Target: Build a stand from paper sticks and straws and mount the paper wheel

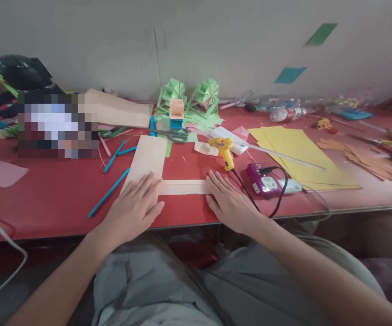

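- The left hand (135, 206) was pressed flat, unclenched, on the tan card sheet (147, 159); the right hand (229, 199) flat on the card strip (184, 186) between both palms.
- Judged risk: the strip could be skewed under uneven pressure.
- The glue gun (223, 150) cord (246, 190), just beside the right hand, could be snagged.

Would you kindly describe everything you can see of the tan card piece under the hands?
The tan card piece looks like thin matte cardboard lying flat on the red table. It forms an L: a broad panel running away from the person, and a narrow strip branching right near the table's front edge. The left hand presses flat on the panel's near corner; the right hand rests its fingertips on the strip's right end.
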A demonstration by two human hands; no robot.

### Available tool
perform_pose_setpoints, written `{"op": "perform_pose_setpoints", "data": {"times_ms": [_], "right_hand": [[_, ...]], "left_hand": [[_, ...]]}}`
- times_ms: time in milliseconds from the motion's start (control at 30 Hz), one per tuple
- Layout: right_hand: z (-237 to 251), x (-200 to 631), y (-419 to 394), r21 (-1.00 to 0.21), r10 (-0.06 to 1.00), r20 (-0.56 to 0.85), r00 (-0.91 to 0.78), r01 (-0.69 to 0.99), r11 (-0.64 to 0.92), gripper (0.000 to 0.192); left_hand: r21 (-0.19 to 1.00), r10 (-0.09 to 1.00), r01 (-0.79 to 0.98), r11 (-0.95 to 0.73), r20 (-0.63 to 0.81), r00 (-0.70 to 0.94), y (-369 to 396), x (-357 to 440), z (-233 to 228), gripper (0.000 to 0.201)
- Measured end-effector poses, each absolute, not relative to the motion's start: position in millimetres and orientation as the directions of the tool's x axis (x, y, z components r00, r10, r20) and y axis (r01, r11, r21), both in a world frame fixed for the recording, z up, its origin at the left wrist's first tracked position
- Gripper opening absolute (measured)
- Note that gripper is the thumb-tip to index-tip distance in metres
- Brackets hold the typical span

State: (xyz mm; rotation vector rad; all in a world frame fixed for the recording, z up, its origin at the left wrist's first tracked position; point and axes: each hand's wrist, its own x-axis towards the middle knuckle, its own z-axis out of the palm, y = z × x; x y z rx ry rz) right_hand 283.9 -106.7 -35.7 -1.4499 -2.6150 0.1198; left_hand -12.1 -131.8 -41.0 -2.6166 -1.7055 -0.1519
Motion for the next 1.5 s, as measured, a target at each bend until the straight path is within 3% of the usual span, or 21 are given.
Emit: {"op": "perform_pose_setpoints", "data": {"times_ms": [300, 500, 633, 733, 933, 1100, 1233, 1500], "right_hand": [[-41.4, 291.4, -107.1, -0.073, 0.879, 0.113, -0.463, 0.879, 0.472, 0.073], [-29.4, 290.9, -90.8, 0.034, 0.858, 0.159, -0.488, 0.872, 0.489, 0.039], [-15.6, 285.3, -74.9, 0.053, 0.886, 0.02, -0.463, 0.885, 0.462, 0.031], [-10.8, 285.4, -66.6, -0.03, 0.876, -0.008, -0.482, 0.876, 0.482, 0.028], [-11.7, 291.2, -63.5, -0.137, 0.87, 0.053, -0.491, 0.859, 0.493, 0.02], [-11.8, 293.9, -62.3, -0.137, 0.837, 0.088, -0.539, 0.826, 0.546, 0.022], [-9.2, 295.4, -61.8, -0.064, 0.833, 0.081, -0.548, 0.831, 0.553, 0.022], [1.4, 284.8, -70.0, 0.096, 0.889, -0.017, -0.458, 0.884, 0.458, 0.025]], "left_hand": [[-0.015, 0.885, 0.891, -0.453, 0.109, 0.452, -129.1, -20.5, -33.1, 0.055], [-0.079, 0.852, 0.855, -0.513, 0.076, 0.518, -110.5, -12.3, -15.4, 0.041], [-0.083, 0.863, 0.861, -0.502, 0.018, 0.505, -98.2, -9.2, -7.3, 0.042], [0.004, 0.867, 0.867, -0.499, -0.005, 0.499, -90.7, -13.2, -6.4, 0.042], [0.315, 0.875, 0.838, -0.446, -0.045, 0.482, -71.9, -26.0, -1.5, 0.025], [0.353, 0.876, 0.838, -0.416, -0.091, 0.473, -60.9, -31.2, 0.6, 0.012], [0.281, 0.87, 0.845, -0.455, -0.06, 0.489, -64.9, -27.1, 2.9, 0.019], [-0.055, 0.887, 0.89, -0.453, 0.069, 0.456, -87.9, -10.3, -1.5, 0.033]]}}
